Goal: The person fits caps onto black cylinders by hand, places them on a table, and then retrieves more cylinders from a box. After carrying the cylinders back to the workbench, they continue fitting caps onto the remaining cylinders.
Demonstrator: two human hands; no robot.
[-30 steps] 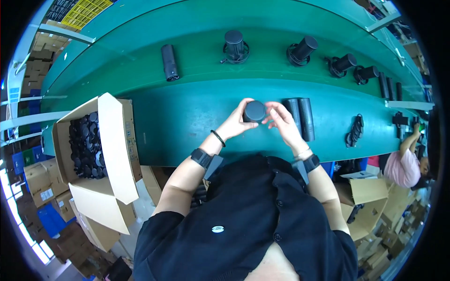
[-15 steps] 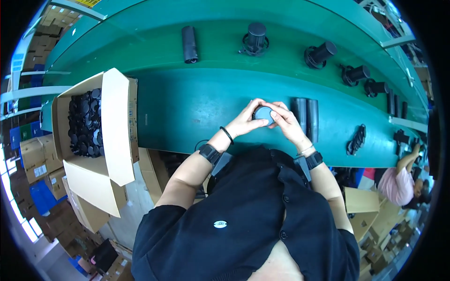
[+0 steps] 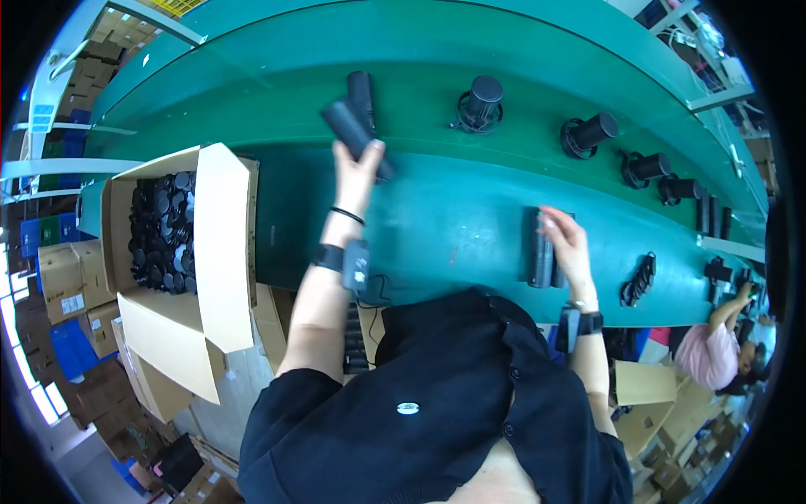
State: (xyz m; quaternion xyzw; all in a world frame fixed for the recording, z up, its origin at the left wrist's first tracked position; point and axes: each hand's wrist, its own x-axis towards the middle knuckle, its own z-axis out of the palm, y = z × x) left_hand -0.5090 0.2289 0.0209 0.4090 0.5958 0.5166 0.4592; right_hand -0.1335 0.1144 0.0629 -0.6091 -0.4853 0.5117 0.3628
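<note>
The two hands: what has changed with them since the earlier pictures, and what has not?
The left hand, holding what appears to be the same black tube, has moved forward and left, towards another tube. The right hand has let go of the held one and moved right, to the two tubes on the table. Those two, the coiled cable and the open box stayed in place.

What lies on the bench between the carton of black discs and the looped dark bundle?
The head view shows two dark cylinders side by side, partly hidden by the right hand.
</note>
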